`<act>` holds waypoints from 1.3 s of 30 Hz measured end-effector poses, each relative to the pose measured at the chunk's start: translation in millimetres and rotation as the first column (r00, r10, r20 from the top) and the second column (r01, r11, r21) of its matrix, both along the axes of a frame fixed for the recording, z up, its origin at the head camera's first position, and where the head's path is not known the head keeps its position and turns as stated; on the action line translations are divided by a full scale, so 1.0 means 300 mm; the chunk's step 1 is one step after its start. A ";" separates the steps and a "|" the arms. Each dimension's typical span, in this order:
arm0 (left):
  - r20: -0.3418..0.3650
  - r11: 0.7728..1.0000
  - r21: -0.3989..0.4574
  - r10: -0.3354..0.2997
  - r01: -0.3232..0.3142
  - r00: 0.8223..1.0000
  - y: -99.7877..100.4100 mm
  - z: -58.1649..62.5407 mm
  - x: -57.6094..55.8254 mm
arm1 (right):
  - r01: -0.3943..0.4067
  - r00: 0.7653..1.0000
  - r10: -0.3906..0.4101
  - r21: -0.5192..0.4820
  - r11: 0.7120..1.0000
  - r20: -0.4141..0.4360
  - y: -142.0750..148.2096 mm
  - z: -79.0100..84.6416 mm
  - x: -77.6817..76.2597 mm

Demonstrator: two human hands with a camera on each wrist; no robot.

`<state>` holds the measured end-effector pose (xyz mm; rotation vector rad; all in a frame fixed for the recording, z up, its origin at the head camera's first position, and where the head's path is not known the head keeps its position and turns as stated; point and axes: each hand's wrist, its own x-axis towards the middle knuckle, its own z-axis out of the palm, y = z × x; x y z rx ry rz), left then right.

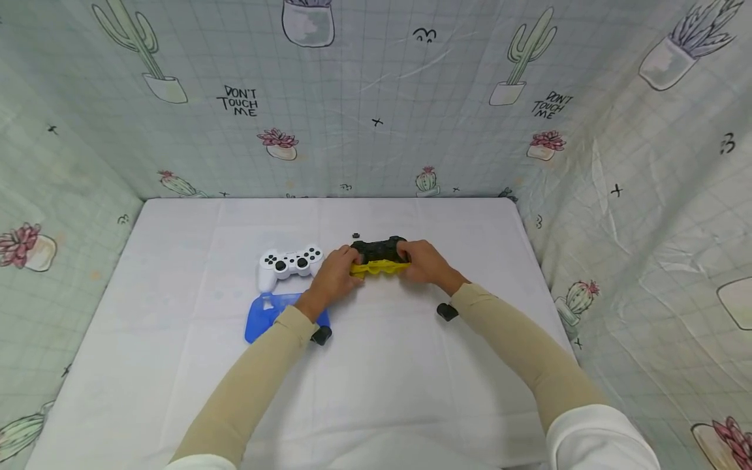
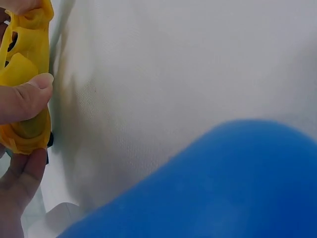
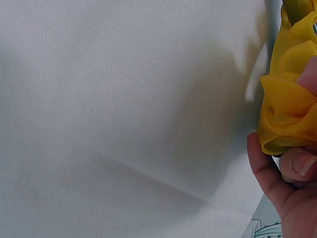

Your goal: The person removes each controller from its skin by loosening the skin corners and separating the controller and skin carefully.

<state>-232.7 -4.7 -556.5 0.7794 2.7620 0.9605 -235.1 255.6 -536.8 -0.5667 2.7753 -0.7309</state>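
A black game controller is between my hands over the white table, with a yellow silicone controller cover along its near side. My left hand grips the left end of both, its thumb pressing on the yellow cover in the left wrist view. On the other end, my right hand holds the cover and controller. The soft cover bunches in folds there in the right wrist view, with fingers beneath it. How far the cover wraps the controller is partly hidden by my hands.
Left of my left hand lies a white game controller. A blue silicone cover lies just in front of it, partly under my left forearm. Beyond the black controller sits a small dark piece. Patterned cloth walls enclose the white table.
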 end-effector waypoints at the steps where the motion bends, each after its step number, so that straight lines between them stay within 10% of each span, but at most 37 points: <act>1: 0.005 1.000 0.007 0.003 -0.003 1.000 0.000 0.002 0.000 | -0.003 1.000 0.003 0.001 1.000 0.002 -0.001 0.000 -0.001; 39: -0.021 0.994 0.058 0.092 -0.091 0.996 0.029 0.012 0.034 | 0.044 0.999 -0.042 0.054 0.998 -0.030 -0.045 0.015 0.024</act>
